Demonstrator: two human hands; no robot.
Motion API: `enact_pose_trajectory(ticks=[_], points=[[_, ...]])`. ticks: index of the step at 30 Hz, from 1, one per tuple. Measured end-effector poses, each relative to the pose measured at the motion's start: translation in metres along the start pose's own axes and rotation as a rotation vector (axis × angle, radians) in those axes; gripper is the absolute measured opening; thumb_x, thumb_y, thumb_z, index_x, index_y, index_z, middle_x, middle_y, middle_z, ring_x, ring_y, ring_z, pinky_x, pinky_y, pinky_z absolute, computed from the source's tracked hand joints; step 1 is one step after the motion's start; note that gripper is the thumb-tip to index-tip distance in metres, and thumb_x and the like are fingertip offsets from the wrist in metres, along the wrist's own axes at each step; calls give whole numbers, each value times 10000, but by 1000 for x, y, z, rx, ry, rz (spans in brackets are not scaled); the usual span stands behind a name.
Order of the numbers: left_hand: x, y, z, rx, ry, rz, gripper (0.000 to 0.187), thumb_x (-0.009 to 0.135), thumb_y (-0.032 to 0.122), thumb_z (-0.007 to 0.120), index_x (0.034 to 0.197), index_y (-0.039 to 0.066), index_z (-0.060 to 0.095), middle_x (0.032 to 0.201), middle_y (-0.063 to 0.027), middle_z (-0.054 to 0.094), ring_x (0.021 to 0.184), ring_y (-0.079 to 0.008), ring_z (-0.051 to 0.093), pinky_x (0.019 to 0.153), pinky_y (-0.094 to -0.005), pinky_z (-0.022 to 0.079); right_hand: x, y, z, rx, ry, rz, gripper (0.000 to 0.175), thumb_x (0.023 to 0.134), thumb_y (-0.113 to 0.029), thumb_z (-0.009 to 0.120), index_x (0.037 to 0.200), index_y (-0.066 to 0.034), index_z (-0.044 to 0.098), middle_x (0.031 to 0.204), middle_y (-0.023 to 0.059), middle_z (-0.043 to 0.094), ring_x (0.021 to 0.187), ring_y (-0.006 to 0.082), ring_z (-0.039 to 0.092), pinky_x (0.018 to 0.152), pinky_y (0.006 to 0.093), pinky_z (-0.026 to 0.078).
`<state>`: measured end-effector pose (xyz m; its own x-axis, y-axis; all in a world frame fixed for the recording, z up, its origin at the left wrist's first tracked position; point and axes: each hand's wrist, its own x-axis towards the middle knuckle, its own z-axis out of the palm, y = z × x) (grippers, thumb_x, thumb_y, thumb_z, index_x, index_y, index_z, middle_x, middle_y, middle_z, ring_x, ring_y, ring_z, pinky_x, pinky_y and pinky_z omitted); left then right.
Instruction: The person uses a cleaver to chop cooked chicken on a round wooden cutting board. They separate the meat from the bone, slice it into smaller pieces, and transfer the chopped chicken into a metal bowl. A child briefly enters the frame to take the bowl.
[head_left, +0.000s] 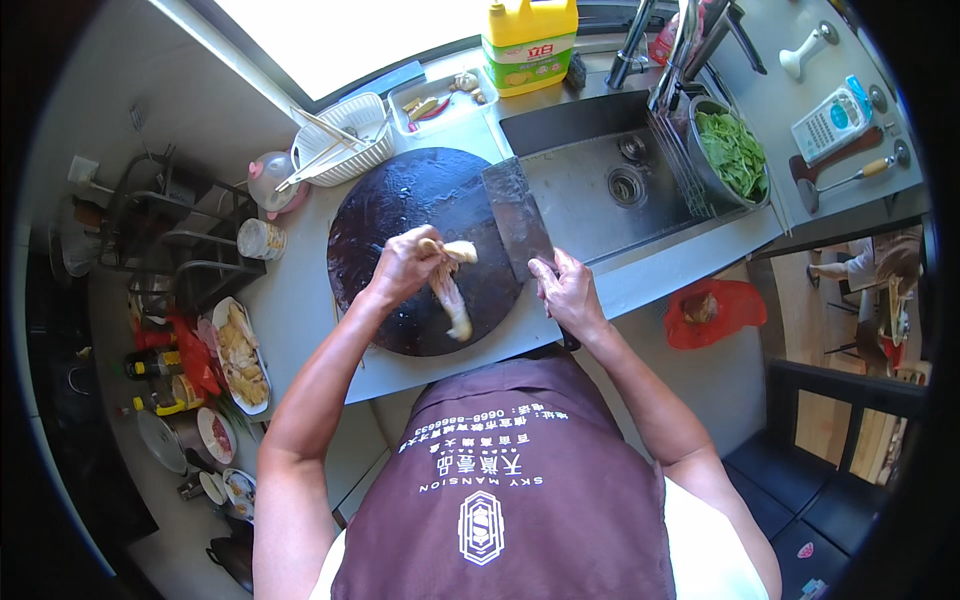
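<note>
Over the round dark chopping board (420, 202), my left hand (409, 262) grips a pale piece of meat with skin (450, 292), probably poultry; its longer end hangs down towards the board's near edge. At the board's right edge, my right hand (568, 289) holds a broad cleaver (517, 217) by the handle end, with its wide blade pointing away towards the sink. The blade and the meat are apart. To the left, a white oval dish (259, 382) holds cut pale meat pieces.
Behind the board stand a white basket (345, 161) with chopsticks and a plastic tray (442, 101) with garlic and peppers. A sink (585, 202) is on the right, with a pot (761, 199) of leafy greens. A yellow jug (529, 52) stands behind; a red bag (724, 307) lies lower right.
</note>
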<state>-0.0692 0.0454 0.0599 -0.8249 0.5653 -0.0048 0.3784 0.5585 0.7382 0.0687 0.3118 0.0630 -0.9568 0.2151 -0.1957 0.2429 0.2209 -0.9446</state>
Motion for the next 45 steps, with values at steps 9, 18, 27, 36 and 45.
enact_pose_trajectory(ticks=[9,18,27,36,45], points=[[-30,-8,2,-374,221,-381,205,923,128,740,1049,11,628,859,-88,743,738,-116,712,607,-274,544,-19,-55,6,-210,-117,-137,232,1013,-166,664,928,34,583,840,278,699,829,475,704,663,513,535],[-53,0,22,196,477,12,224,855,39,752,1004,-12,593,878,-200,630,777,-411,660,692,-485,542,-7,-52,35,-653,-318,-376,142,1029,-152,569,997,-13,573,845,261,717,791,462,715,698,560,569],[-84,-14,32,213,417,-28,201,866,1,700,1052,-23,629,941,-246,685,872,-464,676,780,-521,560,20,-69,88,-858,-460,-515,170,915,-81,589,1041,6,665,825,224,745,776,374,767,675,490,623],[-94,-8,25,165,428,-234,162,838,13,693,969,2,598,921,-217,664,887,-439,667,802,-520,548,-4,-41,37,-893,-600,-424,122,897,-35,585,1010,10,584,820,232,719,780,434,732,693,530,586],[-75,-18,-4,469,581,-74,297,930,100,720,1224,66,700,1130,-159,675,1114,-351,623,961,-446,518,-1,-18,10,-783,-549,-471,147,996,-126,620,998,-9,532,884,224,695,840,454,693,722,544,554]])
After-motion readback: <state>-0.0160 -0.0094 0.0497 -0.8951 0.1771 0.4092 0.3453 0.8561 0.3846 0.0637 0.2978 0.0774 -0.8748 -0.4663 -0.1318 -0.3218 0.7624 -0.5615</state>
